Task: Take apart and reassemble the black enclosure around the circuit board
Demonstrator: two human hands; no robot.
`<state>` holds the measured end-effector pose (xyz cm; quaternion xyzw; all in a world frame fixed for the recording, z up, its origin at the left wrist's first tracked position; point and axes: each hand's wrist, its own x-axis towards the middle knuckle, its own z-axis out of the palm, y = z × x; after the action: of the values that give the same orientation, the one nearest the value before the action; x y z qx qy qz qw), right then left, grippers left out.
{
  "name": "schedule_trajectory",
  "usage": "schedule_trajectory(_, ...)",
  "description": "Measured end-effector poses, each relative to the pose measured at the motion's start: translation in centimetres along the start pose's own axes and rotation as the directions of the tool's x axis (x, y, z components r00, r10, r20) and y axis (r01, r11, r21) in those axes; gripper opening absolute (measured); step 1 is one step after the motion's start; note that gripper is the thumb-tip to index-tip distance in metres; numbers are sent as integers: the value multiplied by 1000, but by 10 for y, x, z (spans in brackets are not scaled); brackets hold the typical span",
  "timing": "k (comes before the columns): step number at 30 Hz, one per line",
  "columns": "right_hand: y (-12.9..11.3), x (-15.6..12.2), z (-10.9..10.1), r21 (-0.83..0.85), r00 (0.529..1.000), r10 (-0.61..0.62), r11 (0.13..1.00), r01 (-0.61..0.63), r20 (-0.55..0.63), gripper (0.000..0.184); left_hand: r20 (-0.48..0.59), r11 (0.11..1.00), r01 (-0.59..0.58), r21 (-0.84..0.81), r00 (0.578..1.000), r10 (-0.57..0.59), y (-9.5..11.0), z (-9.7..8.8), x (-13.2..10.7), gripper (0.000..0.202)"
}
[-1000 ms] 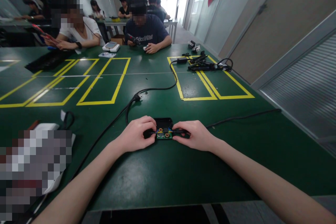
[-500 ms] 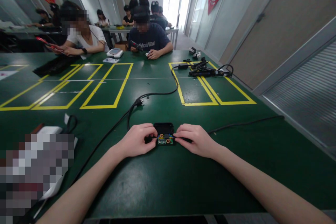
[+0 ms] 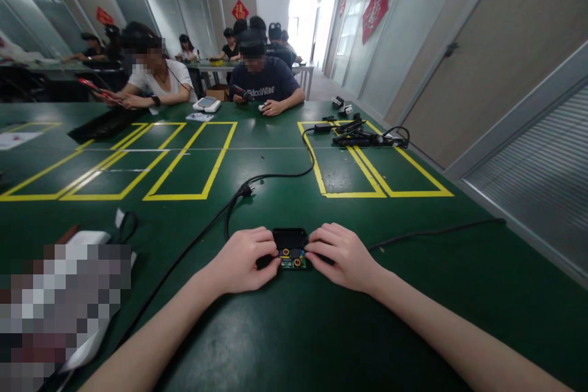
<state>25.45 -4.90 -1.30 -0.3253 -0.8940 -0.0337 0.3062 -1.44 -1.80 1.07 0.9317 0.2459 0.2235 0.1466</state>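
A small green circuit board [image 3: 293, 259] with two copper-wound ring coils lies on the table in front of me. Directly behind it, and touching or nearly so, is a black plastic case part [image 3: 289, 236]. My left hand [image 3: 245, 260] is closed, thumb and fingers pinching the board's left end. From the other side my right hand [image 3: 342, 257] pinches the right end, its fingertips close to the case part's edge. The fingers cover both ends of the board, so the cable joints there are hidden.
Black cables [image 3: 184, 255] run across the green table [image 3: 367, 331], one with a plug [image 3: 247, 189]. A blurred-out stack [image 3: 68, 300] lies at the left. Yellow tape outlines mark the far half, with black cables and adapters [image 3: 362, 136] at right. Two people [image 3: 266, 82] sit opposite.
The view has tipped slightly upward, so everything sits lower in the picture. Both hands stay at the board's ends, and their fingertips have shifted a little.
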Motion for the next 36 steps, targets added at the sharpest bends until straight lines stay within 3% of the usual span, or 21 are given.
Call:
schedule_trajectory(2, 0, 1, 3, -35, 996, 84, 996, -85, -24, 21, -44, 1000, 9, 28, 999, -8, 0, 0, 0, 18)
schedule_trajectory(5, -1, 1, 6, -73, 982, 178, 982, -174, 60, 39, -95, 995, 49, 88, 995, -41, -2, 2, 0, 23)
schedule_trajectory(8, -1, 0, 7, -39, 971, 190, 982, -186, 145, 32, -59, 994, 40, 99, 998, -34, -5, 6, -2, 55)
schedule_trajectory(10, -1, -1, 6, -7, 969, 188, 982, -189, 159, 27, -3, 995, 56, 78, 998, -56, -8, 10, -4, 56)
schedule_trajectory(16, 1, -5, 8, 133, 976, 206, 968, -215, 73, 21, 58, 993, 106, 46, 992, -108, -10, 15, -7, 45)
schedule_trajectory(21, 4, -5, 8, 386, 963, 267, 885, -260, 37, 18, 46, 996, 82, 24, 995, -83, -5, 12, -5, 40)
schedule_trajectory(25, 3, -2, 4, 487, 948, 316, 825, -287, 23, 14, 56, 995, 102, -20, 993, -100, -1, 9, -2, 40)
schedule_trajectory(29, 0, -1, 4, 568, 940, 340, 767, -297, 32, 14, 47, 985, 143, -97, 989, -139, 1, 9, -1, 51)
schedule_trajectory(33, 0, -4, 7, 583, 955, 297, 779, -231, -19, 28, 44, 975, 170, -142, 985, -166, 0, 10, -2, 76)
schedule_trajectory(36, -1, -6, 7, 582, 953, 301, 781, -225, -37, 29, 52, 976, 176, -131, 984, -171, -1, 10, -4, 81)
